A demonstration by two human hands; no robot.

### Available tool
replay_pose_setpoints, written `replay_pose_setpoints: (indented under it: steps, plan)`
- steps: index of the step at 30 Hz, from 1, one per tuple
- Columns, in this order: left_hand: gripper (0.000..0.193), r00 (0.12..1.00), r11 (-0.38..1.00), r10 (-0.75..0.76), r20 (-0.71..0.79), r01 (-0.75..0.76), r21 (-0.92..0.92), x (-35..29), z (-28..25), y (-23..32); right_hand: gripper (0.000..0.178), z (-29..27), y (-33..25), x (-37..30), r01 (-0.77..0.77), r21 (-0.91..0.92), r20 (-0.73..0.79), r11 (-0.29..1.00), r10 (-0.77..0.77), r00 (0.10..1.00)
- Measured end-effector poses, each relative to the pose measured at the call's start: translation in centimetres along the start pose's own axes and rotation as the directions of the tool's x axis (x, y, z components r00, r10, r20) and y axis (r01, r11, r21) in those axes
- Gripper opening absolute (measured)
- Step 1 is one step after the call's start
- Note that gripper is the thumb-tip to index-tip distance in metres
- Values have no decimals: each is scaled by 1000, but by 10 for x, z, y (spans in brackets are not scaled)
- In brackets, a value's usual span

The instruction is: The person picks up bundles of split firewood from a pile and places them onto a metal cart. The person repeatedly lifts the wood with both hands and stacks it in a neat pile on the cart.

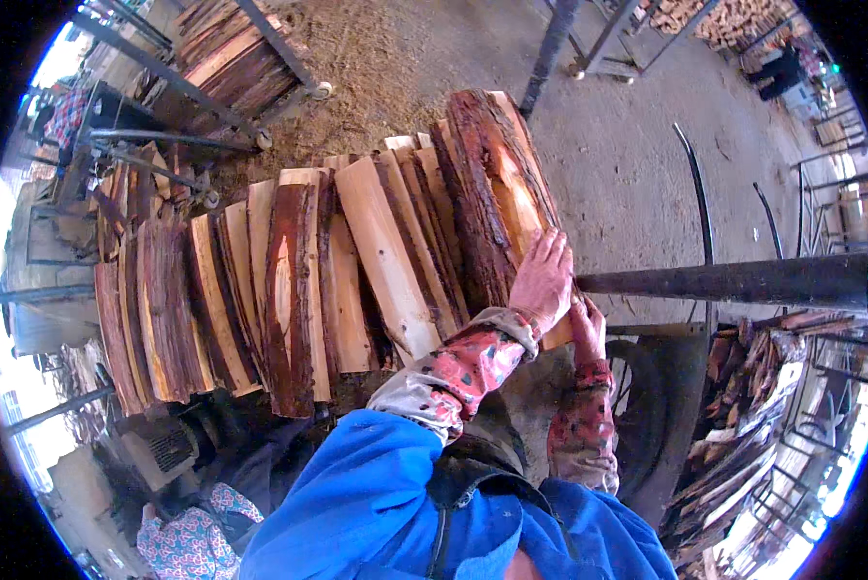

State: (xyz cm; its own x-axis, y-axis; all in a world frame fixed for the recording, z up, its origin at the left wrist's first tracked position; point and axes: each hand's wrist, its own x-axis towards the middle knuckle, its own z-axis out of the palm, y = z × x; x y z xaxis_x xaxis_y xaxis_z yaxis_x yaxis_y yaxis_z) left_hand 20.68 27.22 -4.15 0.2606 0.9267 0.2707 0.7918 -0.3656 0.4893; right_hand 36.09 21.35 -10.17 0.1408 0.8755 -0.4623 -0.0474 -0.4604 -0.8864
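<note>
A thick split log [492, 193] with rough reddish-brown bark and a pale torn face leans at the right end of a row of split logs [385, 251]. My left hand [543, 280] lies on its near right part, fingers stretched out along the wood. Just right of it, my right hand [587, 331] grips the log's near end at the side, fingers bent against the edge; its palm is partly hidden. The pieces in the row stand side by side, some showing bark and others pale cut faces. Both forearms wear red patterned, soiled sleeve covers.
A dark metal bar [734, 278] runs from the right to beside my hands. Wheeled metal frames [308, 82] stand at the back, with stacked wood [235, 58] near them. Thin split wood [743, 435] is piled at right. Another person [197, 536] in patterned clothing is at lower left.
</note>
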Motion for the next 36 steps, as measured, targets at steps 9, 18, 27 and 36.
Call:
replay_pose_setpoints:
  steps: [9, 18, 27, 36]
  plan:
    - [44, 1000, 1000, 3, 12, -3, 11, -3, 2, -5, 40, -3, -6, -3, -49, -8, -10, 999, 48, 999]
    - [32, 996, 978, -44, -82, 26, -205, -7, -2, -12, 48, 4, -20, -5, -111, -159, -113, 981, 94, 989]
    - [41, 754, 944, -313, -578, 315, -100, -57, -49, -89, 42, 13, -35, -7, -75, -199, -104, 977, 55, 993]
    - [62, 513, 662, -742, -431, 661, -354, -147, -20, -273, 41, 6, -29, -2, -27, -260, -60, 965, 12, 998]
